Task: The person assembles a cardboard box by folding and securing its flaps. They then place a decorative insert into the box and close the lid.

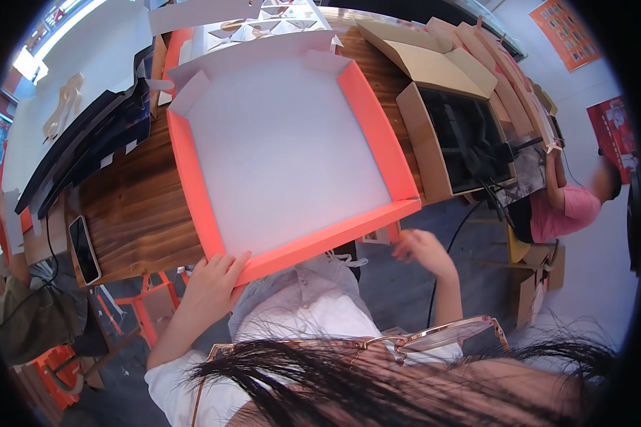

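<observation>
A shallow cardboard box (285, 149) with coral-orange walls and a pale grey inside lies in front of me, its near edge over the table's front edge. Three of its walls stand folded up. At the far side a pale flap (253, 51) is unfolded, with small tabs at both corners. My left hand (217, 279) grips the near left corner, fingers over the wall; the thumb is hidden. Just off the near right corner, my right hand (429, 252) is in the air, a little blurred, fingers loosely bent and apart, with nothing seen in it.
A phone (85, 249) lies on the wooden table (135, 213) at left, below dark blue folded card pieces (96, 146). To the right stands an open brown carton (424, 142) with black contents and cables. A person in pink (566, 213) is at far right, another person (32, 313) at far left.
</observation>
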The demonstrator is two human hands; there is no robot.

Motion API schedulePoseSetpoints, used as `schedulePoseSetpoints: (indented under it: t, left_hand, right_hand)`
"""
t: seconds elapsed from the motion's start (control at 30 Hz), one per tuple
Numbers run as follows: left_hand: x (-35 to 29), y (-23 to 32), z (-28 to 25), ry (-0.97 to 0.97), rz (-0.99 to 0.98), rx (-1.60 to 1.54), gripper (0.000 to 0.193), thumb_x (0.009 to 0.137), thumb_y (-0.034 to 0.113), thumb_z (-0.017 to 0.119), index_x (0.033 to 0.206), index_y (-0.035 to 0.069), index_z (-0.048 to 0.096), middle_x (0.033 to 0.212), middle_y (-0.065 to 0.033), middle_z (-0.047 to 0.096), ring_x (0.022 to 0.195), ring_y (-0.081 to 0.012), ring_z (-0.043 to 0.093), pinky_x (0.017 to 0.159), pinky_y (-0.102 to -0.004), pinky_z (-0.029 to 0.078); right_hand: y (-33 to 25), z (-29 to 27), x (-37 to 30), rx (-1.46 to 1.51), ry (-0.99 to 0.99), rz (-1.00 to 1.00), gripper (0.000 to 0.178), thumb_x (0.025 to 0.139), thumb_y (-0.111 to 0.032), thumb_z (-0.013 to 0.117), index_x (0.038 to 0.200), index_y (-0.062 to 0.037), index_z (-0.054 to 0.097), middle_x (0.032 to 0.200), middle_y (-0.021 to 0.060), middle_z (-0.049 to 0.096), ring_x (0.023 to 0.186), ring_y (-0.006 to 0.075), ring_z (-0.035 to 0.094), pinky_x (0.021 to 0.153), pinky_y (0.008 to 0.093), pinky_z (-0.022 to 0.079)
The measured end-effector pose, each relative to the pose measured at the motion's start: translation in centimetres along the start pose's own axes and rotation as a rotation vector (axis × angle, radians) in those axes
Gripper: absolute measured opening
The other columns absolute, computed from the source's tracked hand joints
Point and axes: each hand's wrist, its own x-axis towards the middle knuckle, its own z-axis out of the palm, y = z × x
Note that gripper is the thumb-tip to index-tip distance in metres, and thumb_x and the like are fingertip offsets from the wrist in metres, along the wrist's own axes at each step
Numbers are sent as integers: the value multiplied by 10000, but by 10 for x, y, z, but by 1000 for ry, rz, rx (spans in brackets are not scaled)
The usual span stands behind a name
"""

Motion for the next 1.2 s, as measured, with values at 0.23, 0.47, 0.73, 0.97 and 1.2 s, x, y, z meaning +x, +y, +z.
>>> schedulePoseSetpoints:
  t: [0.23, 0.47, 0.73, 0.97, 1.2]
  left_hand:
    - [0, 25, 14, 70, 233, -99, 451, 766, 237, 728, 1168, 76, 601, 790, -67, 620, 668, -218, 620, 522, -320, 481]
    - [-4, 35, 26, 141, 306, -196, 457, 802, 270, 710, 1194, 64, 592, 712, -76, 605, 601, -225, 610, 511, -320, 476]
    - [-1, 53, 16, 135, 324, -180, 449, 861, 272, 644, 1226, 26, 554, 821, -73, 615, 685, -221, 628, 579, -320, 509]
    - [3, 51, 8, 405, 309, -360, 491, 787, 212, 720, 1208, 20, 556, 1113, -148, 618, 946, -271, 636, 744, -326, 528]
    - [16, -39, 10, 824, -138, -1071, 493, 861, 24, 537, 1342, 48, 434, 1361, -123, 470, 1262, -225, 457, 1032, -363, 379]
  right_hand:
    - [3, 109, 11, 725, -392, -114, 448, 975, -334, 516, 1296, -27, 458, 1178, 114, 600, 1083, 202, 586, 903, 359, 478]
    - [8, 132, 12, 986, -101, -203, 408, 962, -306, 550, 1275, -61, 461, 1224, 79, 556, 1131, 197, 552, 964, 399, 447]
    - [-12, 146, 3, 1102, 147, -399, 356, 949, -246, 559, 1243, -68, 467, 1204, 44, 536, 1133, 171, 538, 980, 387, 442]
    - [-29, 111, -6, 988, 296, -413, 435, 881, -234, 617, 1241, -44, 462, 1182, 39, 548, 1072, 149, 568, 894, 332, 495]
    - [-27, -15, -32, 754, 452, -657, 544, 789, -264, 676, 1234, -8, 493, 1123, 71, 588, 1015, 157, 587, 870, 313, 485]
